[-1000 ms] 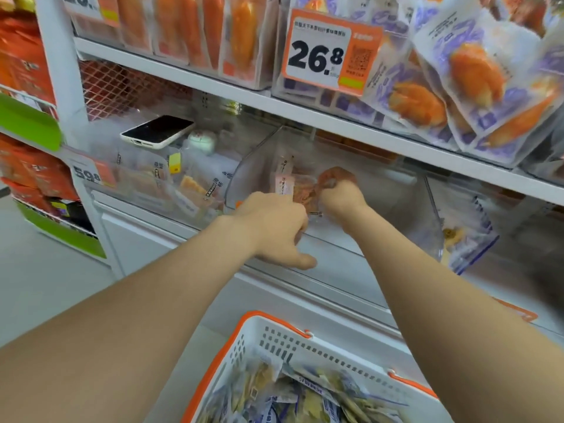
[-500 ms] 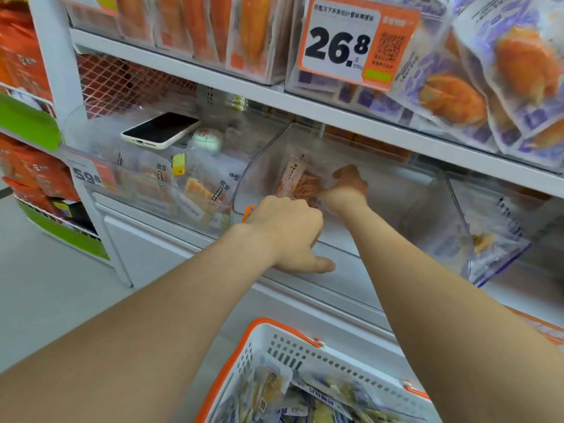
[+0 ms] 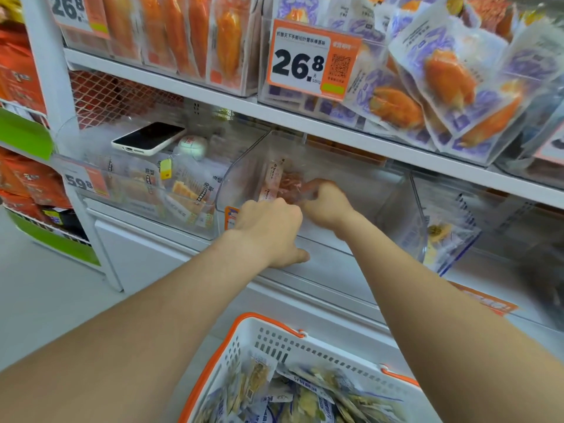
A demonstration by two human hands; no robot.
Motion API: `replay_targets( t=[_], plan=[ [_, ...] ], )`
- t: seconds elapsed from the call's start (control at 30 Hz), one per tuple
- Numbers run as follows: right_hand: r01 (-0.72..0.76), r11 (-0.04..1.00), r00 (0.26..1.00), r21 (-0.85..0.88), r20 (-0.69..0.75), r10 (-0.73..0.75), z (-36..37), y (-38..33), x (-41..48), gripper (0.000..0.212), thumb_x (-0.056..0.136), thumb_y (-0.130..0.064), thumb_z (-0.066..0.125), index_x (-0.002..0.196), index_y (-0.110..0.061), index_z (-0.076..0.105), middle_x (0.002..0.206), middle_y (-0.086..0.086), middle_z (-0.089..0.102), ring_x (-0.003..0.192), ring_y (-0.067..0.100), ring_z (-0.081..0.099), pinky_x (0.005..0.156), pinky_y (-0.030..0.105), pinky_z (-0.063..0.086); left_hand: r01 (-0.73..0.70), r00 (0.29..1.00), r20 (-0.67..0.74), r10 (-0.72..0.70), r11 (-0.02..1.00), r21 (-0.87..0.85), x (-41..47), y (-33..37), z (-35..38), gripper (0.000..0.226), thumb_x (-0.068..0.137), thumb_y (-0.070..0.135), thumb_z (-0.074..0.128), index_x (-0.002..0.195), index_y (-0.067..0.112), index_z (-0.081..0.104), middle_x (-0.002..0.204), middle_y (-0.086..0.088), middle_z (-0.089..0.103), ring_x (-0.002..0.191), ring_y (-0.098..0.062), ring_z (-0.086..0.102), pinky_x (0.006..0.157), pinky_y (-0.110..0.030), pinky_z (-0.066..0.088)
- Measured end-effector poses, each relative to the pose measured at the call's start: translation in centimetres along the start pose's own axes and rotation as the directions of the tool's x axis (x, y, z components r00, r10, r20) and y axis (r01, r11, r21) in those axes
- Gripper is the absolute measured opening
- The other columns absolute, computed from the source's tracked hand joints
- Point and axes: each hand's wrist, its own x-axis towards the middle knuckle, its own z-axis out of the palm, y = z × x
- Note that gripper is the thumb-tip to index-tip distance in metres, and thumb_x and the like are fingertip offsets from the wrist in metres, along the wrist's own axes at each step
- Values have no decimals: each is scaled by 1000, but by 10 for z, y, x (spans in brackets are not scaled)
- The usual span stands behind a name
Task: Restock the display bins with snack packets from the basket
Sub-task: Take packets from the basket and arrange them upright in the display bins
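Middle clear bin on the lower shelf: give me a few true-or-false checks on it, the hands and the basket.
1. Both hands reach into the middle bin. True: left hand, right hand.
2. The bin is packed full. False: only a few pinkish packets stand in it.
3. A phone lies on the bin to the left. True.
4. The basket is empty. False: it holds many packets.
5. The price tag above reads 59.8. False: it reads 26.8.

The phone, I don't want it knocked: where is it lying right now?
The phone lies screen-up on the left clear bin, upper left of the head view, beside a pale green round item and left of both hands.
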Motion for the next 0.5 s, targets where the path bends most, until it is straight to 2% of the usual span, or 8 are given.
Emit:
replay_targets(
  t=[0.07, 0.13, 0.23, 0.33, 0.4, 0.43, 0.5],
  plan=[
    [5, 999, 995, 39, -104, -1, 0, 5, -10, 27, 96, -9, 55, 116, -10, 74, 121, 11, 72, 115, 31, 64, 95, 32, 50, 13, 999, -42, -15, 999, -37, -2, 7, -2, 58, 82, 71, 68, 112, 22, 57, 118, -7, 64, 108, -34, 63, 79, -38, 40],
    [94, 995, 963, 40, -257, -80, -3, 11, -25, 33, 92, -3, 50, 109, -14, 76, 111, 4, 75, 108, 26, 67, 92, 28, 49, 23, 993, -113, -29, 998, -52, -5, 16, -4, 69, 80, 71, 71, 120, 19, 52, 122, -8, 62, 115, -34, 58, 86, -42, 43],
    [330, 943, 842, -49, -435, -318, -11, 23, -63, 31, 87, 4, 51, 101, -13, 73, 93, -4, 70, 91, 16, 64, 82, 25, 46, 23, 963, -269, -33, 999, -40, -13, 31, -6, 73, 77, 62, 79, 123, 16, 46, 124, -9, 51, 115, -35, 48, 88, -44, 42],
    [459, 882, 723, -108, -531, -442, -15, 46, -104, 27, 85, 6, 56, 99, -12, 71, 93, -1, 70, 84, 12, 61, 77, 22, 45, -57, 901, -428, 66, 998, 33, -28, 50, -10, 56, 74, 44, 85, 108, 18, 49, 111, -9, 50, 106, -34, 46, 78, -41, 37],
    [472, 877, 708, -94, -552, -440, -13, 69, -132, 24, 86, 5, 57, 99, -11, 69, 92, -1, 69, 81, 13, 61, 76, 22, 46, -98, 920, -377, 105, 994, 37, -40, 68, -13, 40, 82, 34, 79, 99, 25, 45, 109, -6, 55, 107, -33, 49, 77, -39, 34],
    [456, 887, 728, -75, -542, -420, -11, 82, -146, 23, 87, 3, 57, 98, -12, 69, 91, -2, 69, 80, 13, 62, 74, 24, 47, -119, 943, -309, 120, 993, 22, -46, 78, -13, 31, 87, 30, 74, 97, 27, 46, 108, -4, 59, 109, -32, 53, 76, -39, 35],
    [379, 925, 816, -25, -463, -347, -2, 112, -172, 22, 88, -1, 56, 96, -15, 70, 85, -6, 69, 74, 12, 61, 70, 28, 47, -158, 977, -142, 157, 987, 1, -58, 98, -5, 15, 91, 23, 66, 100, 26, 54, 107, -3, 64, 106, -33, 61, 73, -38, 40]
  ],
)
